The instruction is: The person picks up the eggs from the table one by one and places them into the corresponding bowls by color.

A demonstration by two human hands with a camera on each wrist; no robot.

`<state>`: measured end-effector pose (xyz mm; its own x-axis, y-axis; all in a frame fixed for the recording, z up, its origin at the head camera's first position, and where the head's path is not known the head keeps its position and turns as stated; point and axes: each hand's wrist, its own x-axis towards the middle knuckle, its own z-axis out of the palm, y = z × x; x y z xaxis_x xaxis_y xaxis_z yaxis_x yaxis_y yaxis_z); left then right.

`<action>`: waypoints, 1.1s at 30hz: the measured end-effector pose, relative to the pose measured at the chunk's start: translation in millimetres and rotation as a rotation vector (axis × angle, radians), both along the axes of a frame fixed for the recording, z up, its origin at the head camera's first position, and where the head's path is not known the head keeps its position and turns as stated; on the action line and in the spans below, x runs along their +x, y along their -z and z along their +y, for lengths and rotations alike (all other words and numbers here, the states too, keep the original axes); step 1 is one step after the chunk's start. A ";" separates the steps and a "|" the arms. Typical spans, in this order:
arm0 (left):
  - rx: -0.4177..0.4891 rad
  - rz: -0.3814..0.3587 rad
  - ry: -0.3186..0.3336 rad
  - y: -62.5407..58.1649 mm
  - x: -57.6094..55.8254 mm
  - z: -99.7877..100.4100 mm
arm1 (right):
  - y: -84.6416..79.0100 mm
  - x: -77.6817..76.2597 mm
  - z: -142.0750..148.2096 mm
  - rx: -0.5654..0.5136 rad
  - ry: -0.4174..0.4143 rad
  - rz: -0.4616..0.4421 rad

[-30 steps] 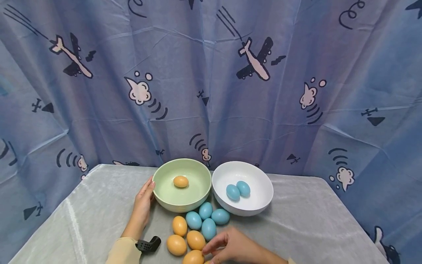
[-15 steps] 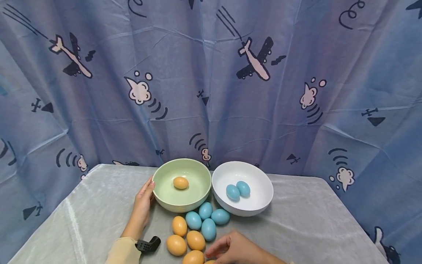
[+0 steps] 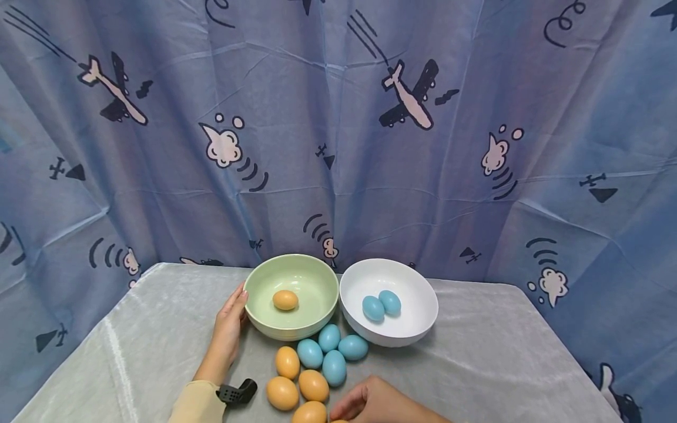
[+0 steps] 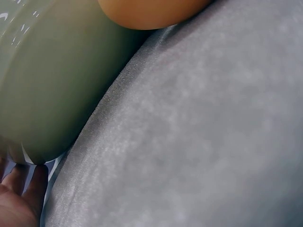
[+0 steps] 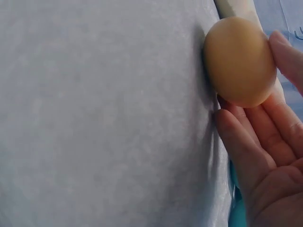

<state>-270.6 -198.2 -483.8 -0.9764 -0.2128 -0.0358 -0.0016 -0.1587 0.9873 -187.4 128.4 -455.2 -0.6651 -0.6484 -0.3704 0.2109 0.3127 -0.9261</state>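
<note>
Resting against the left side of the light green bowl [image 3: 264, 317], my left hand [image 3: 228, 326] has its fingers along the outer wall. One orange egg [image 3: 285, 300] lies inside this bowl. At the bottom of the head view, my right hand [image 3: 378, 402] holds another orange egg [image 5: 240, 61] between its fingertips, close over the cloth in the right wrist view. Several loose orange eggs [image 3: 314, 385] lie left of that hand, and several blue eggs [image 3: 335, 368] sit just beyond it. To the right, a white bowl [image 3: 418, 314] contains two blue eggs [image 3: 389, 302].
Grey cloth [image 3: 476, 364] covers the table. A blue curtain [image 3: 338, 117] printed with airplanes hangs right behind the two bowls, which stand side by side near the far edge. A black band [image 3: 238, 392] is on the left wrist.
The orange egg in the green bowl has rolled a little toward the near left. My right hand has shifted slightly right and nearer, and the egg at its fingertips has shifted right too.
</note>
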 end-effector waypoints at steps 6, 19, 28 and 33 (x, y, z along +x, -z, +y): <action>-0.001 0.004 0.000 -0.8 0.4 -0.2 | -0.1 2.0 -1.1 0.018 -0.013 -0.004; -0.007 0.001 0.001 0.5 -0.6 -0.1 | -0.6 5.7 -0.9 -0.005 -0.033 0.043; -0.001 -0.001 -0.006 0.3 -1.0 0.4 | -11.0 6.3 -5.5 0.002 -0.010 0.066; -0.004 -0.003 -0.003 -0.6 -0.3 0.0 | -15.4 3.0 -2.2 -0.068 -0.045 0.064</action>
<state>-270.9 -198.3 -483.2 -0.9757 -0.2160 -0.0375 -0.0038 -0.1545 0.9880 -184.4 126.2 -439.8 -0.6561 -0.7002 -0.2816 0.1375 0.2560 -0.9568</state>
